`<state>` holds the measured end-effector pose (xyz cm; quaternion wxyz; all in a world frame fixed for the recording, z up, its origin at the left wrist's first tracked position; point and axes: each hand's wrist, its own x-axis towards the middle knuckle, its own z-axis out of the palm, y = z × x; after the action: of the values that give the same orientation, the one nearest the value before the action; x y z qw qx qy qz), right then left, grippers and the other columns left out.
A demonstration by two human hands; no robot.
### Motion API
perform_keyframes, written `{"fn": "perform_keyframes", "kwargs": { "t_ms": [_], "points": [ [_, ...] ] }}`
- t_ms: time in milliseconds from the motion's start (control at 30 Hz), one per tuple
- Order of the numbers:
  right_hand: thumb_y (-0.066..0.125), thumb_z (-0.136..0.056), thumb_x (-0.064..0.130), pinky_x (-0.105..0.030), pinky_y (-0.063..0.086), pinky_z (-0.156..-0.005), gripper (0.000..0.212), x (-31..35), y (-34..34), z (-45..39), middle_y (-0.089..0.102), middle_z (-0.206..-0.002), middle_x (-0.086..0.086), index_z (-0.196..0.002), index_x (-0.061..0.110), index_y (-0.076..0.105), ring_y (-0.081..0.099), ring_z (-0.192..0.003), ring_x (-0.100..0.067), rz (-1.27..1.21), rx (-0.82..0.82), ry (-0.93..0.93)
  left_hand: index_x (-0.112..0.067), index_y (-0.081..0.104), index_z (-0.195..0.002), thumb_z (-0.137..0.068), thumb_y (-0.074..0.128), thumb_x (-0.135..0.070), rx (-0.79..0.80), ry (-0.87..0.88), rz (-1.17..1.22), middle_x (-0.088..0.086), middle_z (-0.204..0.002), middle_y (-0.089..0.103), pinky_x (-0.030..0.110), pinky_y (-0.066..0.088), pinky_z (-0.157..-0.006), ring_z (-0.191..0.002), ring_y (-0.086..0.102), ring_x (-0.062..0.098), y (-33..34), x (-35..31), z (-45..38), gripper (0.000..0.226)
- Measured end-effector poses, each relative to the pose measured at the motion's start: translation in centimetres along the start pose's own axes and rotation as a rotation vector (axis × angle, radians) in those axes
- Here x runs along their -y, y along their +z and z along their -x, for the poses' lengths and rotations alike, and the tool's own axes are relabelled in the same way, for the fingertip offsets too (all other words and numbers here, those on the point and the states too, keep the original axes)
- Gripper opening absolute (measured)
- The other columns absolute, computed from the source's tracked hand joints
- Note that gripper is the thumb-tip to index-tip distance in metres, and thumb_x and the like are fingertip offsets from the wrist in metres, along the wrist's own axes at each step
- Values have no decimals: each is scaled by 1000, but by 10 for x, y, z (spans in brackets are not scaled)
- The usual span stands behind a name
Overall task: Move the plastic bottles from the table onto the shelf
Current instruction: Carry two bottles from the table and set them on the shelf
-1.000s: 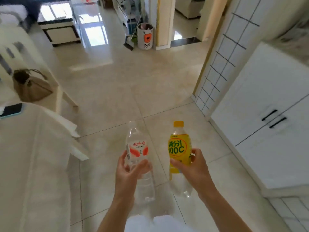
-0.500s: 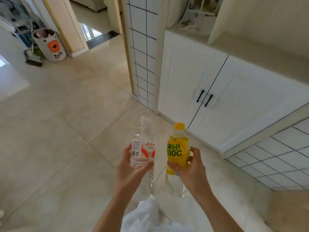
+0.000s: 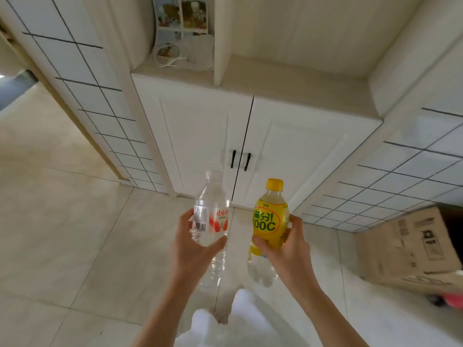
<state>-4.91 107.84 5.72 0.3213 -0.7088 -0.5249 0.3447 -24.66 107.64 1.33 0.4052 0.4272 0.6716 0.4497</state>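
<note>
Left hand (image 3: pixel 194 242) has its grip closed round the middle of a clear bottle (image 3: pixel 213 216) with a red and white label, held upright at lower centre of the frame; right hand (image 3: pixel 285 246) has its grip closed round a yellow-labelled bottle (image 3: pixel 269 221) with a yellow cap, upright just beside it, the two apart; both are held above the tiled floor (image 3: pixel 62 234); white cabinet doors (image 3: pixel 200 136) stand behind; the shelf (image 3: pixel 288 76) runs above them at upper centre; a cardboard box (image 3: pixel 406 246) lies at right.

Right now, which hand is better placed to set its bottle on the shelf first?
Right, marginally. The right hand holds the yellow-labelled plastic bottle below the bare open shelf; the left hand's side holds a white cable.
</note>
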Motion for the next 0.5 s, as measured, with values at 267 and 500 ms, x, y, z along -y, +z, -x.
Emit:
{"fn": "perform_keyframes", "kwargs": {
  "t_ms": [267,500],
  "points": [
    [82,-66,34,-9,43,-52,60,4,-20,-88,60,-85,16,-106,30,38,59,-77,6,-10,-131,64,-54,44,-110,-39,81,-52,116,51,-131,-25,-94,66,29,55,-70,-84,65,-2,59,-31,-87,80],
    [84,-60,40,-11,42,-58,67,20,-52,-206,61,-88,16,-110,28,41,62,-82,-3,22,-121,37,-50,38,-106,-51,91,-26,127,117,-187,-25,-88,64,14,43,-60,-81,60,-16,128,-89,-181,80]
  ]
}}
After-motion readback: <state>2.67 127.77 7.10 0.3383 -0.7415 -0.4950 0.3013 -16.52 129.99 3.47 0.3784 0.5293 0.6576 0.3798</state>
